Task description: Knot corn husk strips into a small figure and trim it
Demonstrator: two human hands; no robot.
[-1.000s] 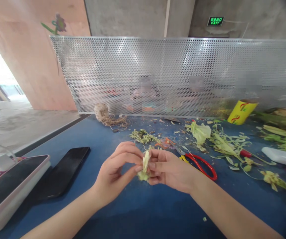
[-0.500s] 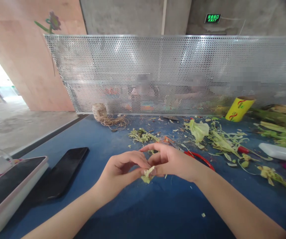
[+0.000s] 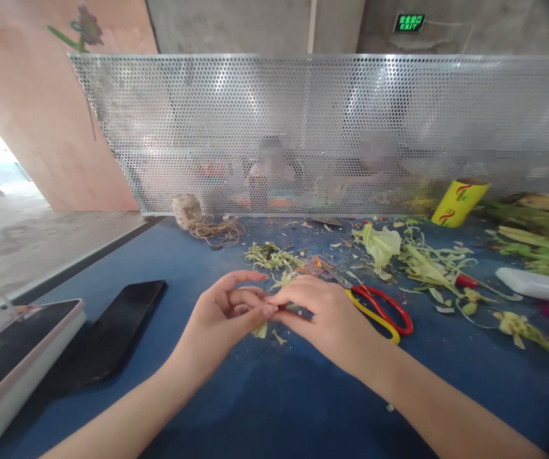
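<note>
My left hand and my right hand meet over the blue table, thumbs and fingertips pinched together. Whatever lies between the fingertips is hidden. A pale green leaf scrap shows just under my left thumb; I cannot tell if it is held or loose. Beside it is a small pale shred. Just beyond the fingers lies a small heap of greenish plant bits. Scissors with one red and one yellow handle lie right of my right hand, partly covered by it.
A black phone and a pale-rimmed device are at left. Twine trails from a spool. Leaf waste, a yellow roll and a white object are at right. A perforated metal screen stands behind.
The pale green scrap between my fingertips has dropped lower and left, and a small shred appears beside it. My fingertips have shifted slightly left, uncovering more of the scissors, including the yellow handle.
</note>
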